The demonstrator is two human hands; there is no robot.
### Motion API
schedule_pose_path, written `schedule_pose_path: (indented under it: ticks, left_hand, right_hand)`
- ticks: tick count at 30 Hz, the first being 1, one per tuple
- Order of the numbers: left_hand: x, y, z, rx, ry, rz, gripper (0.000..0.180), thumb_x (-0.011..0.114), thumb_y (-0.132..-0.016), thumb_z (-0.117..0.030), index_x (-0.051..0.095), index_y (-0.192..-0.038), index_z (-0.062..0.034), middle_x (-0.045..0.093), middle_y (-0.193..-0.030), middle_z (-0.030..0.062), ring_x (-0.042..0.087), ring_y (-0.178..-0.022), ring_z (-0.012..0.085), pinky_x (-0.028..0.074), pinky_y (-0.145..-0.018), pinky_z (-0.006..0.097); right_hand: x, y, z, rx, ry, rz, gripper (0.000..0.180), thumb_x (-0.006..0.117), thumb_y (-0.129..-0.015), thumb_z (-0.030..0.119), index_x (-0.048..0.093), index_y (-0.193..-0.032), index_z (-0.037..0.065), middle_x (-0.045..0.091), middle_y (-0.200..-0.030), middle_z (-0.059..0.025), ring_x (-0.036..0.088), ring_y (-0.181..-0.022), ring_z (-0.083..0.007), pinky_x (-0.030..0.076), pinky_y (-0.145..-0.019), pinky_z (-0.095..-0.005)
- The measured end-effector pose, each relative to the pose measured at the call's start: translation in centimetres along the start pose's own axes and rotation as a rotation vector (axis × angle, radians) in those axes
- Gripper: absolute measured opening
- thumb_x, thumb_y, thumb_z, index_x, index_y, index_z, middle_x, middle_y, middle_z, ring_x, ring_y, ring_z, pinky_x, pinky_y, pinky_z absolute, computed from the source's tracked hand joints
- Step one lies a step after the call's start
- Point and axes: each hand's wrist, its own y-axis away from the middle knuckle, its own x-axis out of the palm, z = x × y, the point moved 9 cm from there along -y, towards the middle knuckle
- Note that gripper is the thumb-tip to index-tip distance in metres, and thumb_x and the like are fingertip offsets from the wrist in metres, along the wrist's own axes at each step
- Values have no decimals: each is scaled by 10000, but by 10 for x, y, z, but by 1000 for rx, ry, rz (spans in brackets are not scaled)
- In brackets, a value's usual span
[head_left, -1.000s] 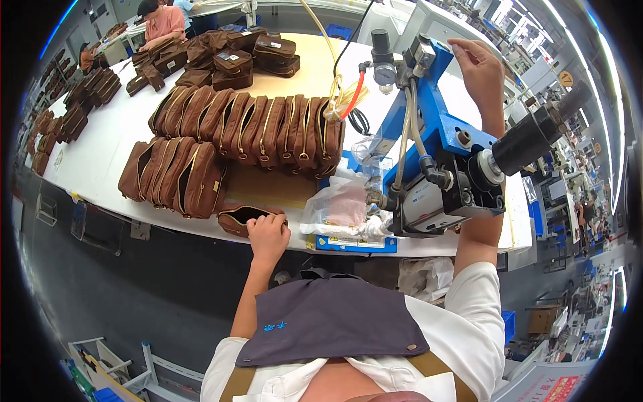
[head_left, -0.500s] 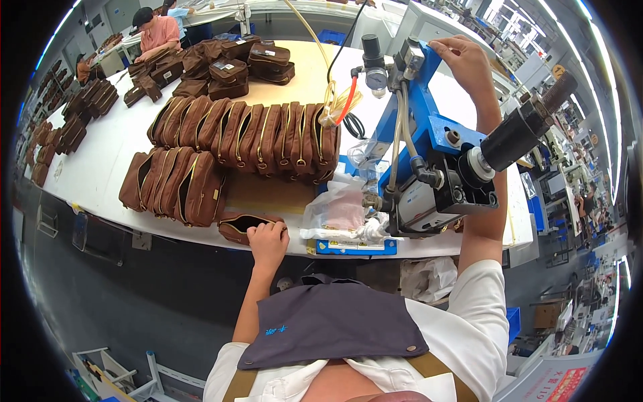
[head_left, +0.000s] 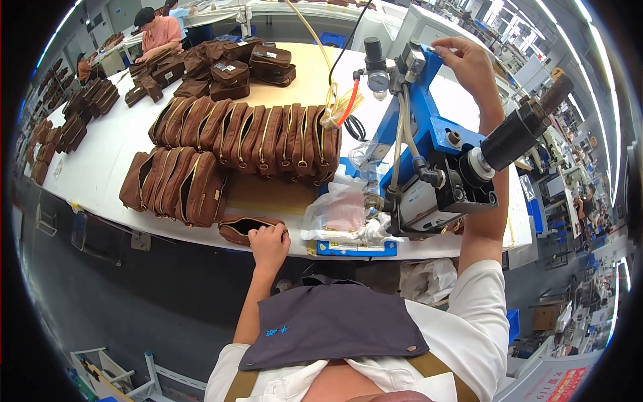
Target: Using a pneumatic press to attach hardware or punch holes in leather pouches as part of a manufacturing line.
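My left hand [head_left: 269,242] is closed over the right end of a brown zippered pouch [head_left: 236,228], which lies at the table's front edge with its gold zipper undone. Its mouth gapes toward the far side. My right arm reaches up behind a blue pneumatic press [head_left: 441,134]. At the top of its frame, beside a small metal valve [head_left: 413,60], is my right hand [head_left: 469,67]. Its thumb and fingers are bent together at the frame's edge. Whatever they grip there is too small to make out.
Two rows of brown pouches, a long one [head_left: 264,137] and a shorter one [head_left: 171,184], stand behind my left hand. More pouches [head_left: 228,70] are heaped farther back. A clear plastic bag [head_left: 335,208] lies against the press. Hoses and a pressure gauge [head_left: 379,82] hang near it. A person [head_left: 161,33] works at far left.
Both hands stay nearly in place. My right hand has shifted very slightly at the top of the press; the pouch under my left hand looks unmoved.
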Motion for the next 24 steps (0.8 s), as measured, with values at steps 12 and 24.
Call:
schedule_pose_path:
  ticks: [12, 24]
  left_hand:
    - [-1, 3, 0, 8, -2, -2, 72, 665, -753, -161, 601, -762, -130, 602, -672, 23, 568, -689, 212, 339, -713, 382]
    - [8, -1, 11, -41, 157, 191, 96, 652, -762, -153, 572, -801, -117, 605, -666, 37, 597, -685, 247, 372, -674, 393]
  right_hand:
    - [6, -4, -9, -30, 70, 19, 241, 652, -886, 299, 749, -987, 103, 719, -867, -71, 663, -765, -172, 517, -744, -304]
    - [-17, 77, -84, 338, -534, -157, 310, 619, -913, 208, 609, -1115, -28, 656, -945, -81, 637, -845, -173, 500, -781, -247]
